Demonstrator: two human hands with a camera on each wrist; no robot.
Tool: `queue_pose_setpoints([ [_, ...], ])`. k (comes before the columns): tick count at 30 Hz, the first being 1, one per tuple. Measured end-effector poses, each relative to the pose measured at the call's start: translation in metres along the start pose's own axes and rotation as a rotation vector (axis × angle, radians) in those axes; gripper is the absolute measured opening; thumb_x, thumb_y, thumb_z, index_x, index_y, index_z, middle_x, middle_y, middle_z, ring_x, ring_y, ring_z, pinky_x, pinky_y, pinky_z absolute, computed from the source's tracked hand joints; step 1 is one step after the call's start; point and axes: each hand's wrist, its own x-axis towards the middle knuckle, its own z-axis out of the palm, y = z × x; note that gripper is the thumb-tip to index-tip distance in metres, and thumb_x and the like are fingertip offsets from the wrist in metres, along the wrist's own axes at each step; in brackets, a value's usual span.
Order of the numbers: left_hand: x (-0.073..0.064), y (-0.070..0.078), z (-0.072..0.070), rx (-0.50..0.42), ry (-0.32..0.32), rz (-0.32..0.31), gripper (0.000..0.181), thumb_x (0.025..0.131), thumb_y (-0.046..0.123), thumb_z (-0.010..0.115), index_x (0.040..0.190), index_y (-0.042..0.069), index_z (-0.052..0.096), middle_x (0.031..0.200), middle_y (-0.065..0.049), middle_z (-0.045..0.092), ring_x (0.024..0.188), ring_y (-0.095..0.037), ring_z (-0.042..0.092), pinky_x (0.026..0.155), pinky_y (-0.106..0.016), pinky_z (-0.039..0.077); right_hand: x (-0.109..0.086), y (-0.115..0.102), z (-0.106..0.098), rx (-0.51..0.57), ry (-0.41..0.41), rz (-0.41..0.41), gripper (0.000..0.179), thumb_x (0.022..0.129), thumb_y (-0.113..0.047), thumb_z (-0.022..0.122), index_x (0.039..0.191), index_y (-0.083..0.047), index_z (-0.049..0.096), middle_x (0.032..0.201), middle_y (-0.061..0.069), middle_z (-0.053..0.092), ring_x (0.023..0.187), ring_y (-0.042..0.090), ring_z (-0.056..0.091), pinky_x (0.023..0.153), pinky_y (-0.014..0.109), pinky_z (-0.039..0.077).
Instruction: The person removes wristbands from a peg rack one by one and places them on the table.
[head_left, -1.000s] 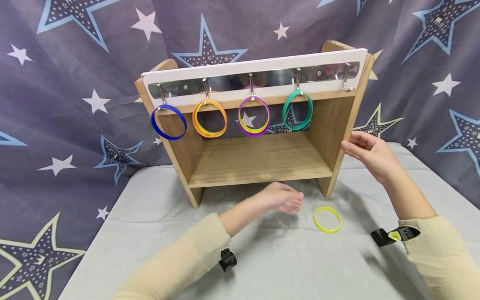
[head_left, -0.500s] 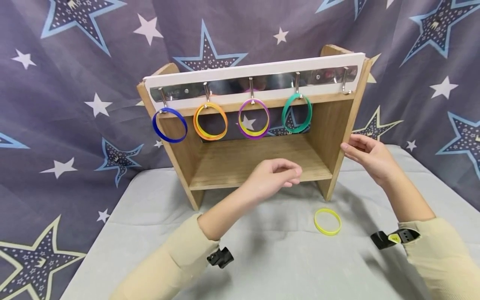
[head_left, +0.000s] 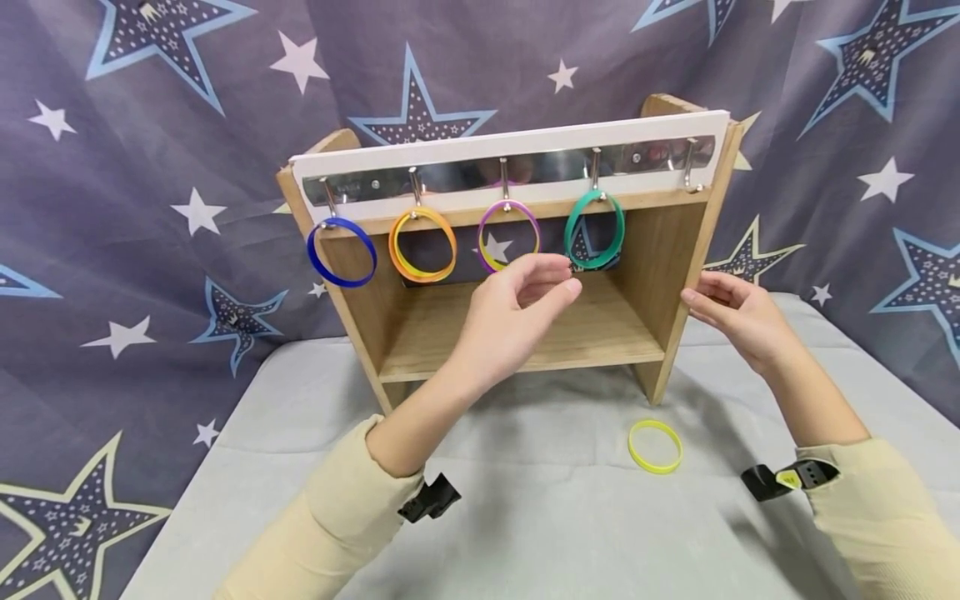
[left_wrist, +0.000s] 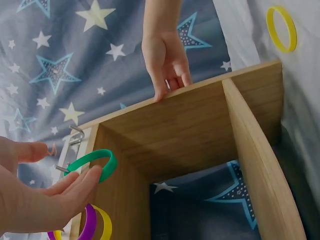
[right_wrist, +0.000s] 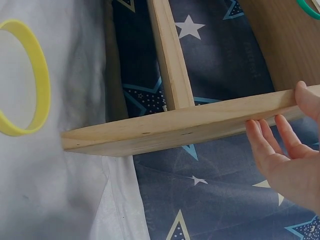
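Observation:
My left hand (head_left: 517,308) is raised in front of the wooden shelf (head_left: 592,354), thumb and fingers apart with nothing between them. Its fingertips are close below the teal wristband (head_left: 621,237), which hangs on a hook; in the left wrist view they overlap that wristband (left_wrist: 111,167), and contact cannot be told. With my right hand (head_left: 742,321) I hold the shelf's right side panel, thumb on its front edge and fingers against the outer face. A yellow wristband (head_left: 655,468) lies on the table in front of the shelf's right leg.
A metal hook rail (head_left: 551,169) runs along the shelf's top. Left of the teal one hang a blue wristband (head_left: 351,282), orange and yellow wristbands (head_left: 431,275), and a purple wristband (head_left: 482,229) with a yellow one. The rightmost hook (head_left: 689,171) bears none. Behind hangs a starry curtain (head_left: 150,267).
My left hand has risen from near the table, below the shelf board, to just under the teal wristband. The right hand stays on the side panel. The wristbands hang as before.

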Motion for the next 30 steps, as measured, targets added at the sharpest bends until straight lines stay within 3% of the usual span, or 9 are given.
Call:
queue_pose_setpoints([
  [4,0.001,0.002,-0.001,0.001,0.075,0.039,0.033,0.092,0.022,0.063,0.122,0.01,0.062,0.119,-0.004,0.068,0.111,-0.012,0.064,0.098,-0.021,0.053,0.0,-0.001,0.0,-0.004,0.001,0.0,0.026,0.091,0.001,0.059,0.104,-0.021,0.063,0.092,-0.012,0.068,0.086,-0.002,0.065,0.077,0.01,0.056],
  [8,0.002,0.003,-0.002,0.051,0.14,0.126,0.036,0.091,0.019,0.063,0.125,0.008,0.059,0.121,-0.006,0.067,0.111,-0.013,0.064,0.096,-0.018,0.053,0.001,-0.001,0.0,-0.013,0.0,-0.002,0.026,0.091,0.001,0.059,0.104,-0.021,0.064,0.093,-0.012,0.068,0.086,-0.002,0.064,0.077,0.01,0.056],
  [11,0.003,0.002,-0.003,0.104,0.188,0.195,0.039,0.091,0.018,0.064,0.127,0.006,0.057,0.121,-0.009,0.067,0.111,-0.015,0.065,0.095,-0.018,0.054,0.002,-0.002,0.0,-0.01,-0.002,-0.006,0.025,0.092,0.001,0.058,0.104,-0.021,0.065,0.093,-0.012,0.068,0.086,-0.001,0.065,0.077,0.01,0.056],
  [15,0.006,0.0,-0.004,0.144,0.232,0.234,0.039,0.091,0.018,0.063,0.127,0.004,0.056,0.119,-0.01,0.069,0.111,-0.017,0.066,0.094,-0.022,0.055,0.002,-0.002,0.0,-0.016,-0.001,-0.005,0.024,0.092,0.0,0.059,0.103,-0.021,0.065,0.092,-0.012,0.068,0.086,-0.001,0.064,0.077,0.01,0.055],
  [30,0.012,-0.001,0.0,0.117,0.186,0.212,0.041,0.091,0.017,0.062,0.129,0.003,0.057,0.125,-0.012,0.066,0.114,-0.018,0.065,0.096,-0.02,0.054,0.0,-0.002,0.0,-0.029,-0.011,-0.001,0.027,0.092,0.002,0.058,0.104,-0.021,0.064,0.093,-0.013,0.069,0.087,-0.002,0.065,0.077,0.01,0.055],
])
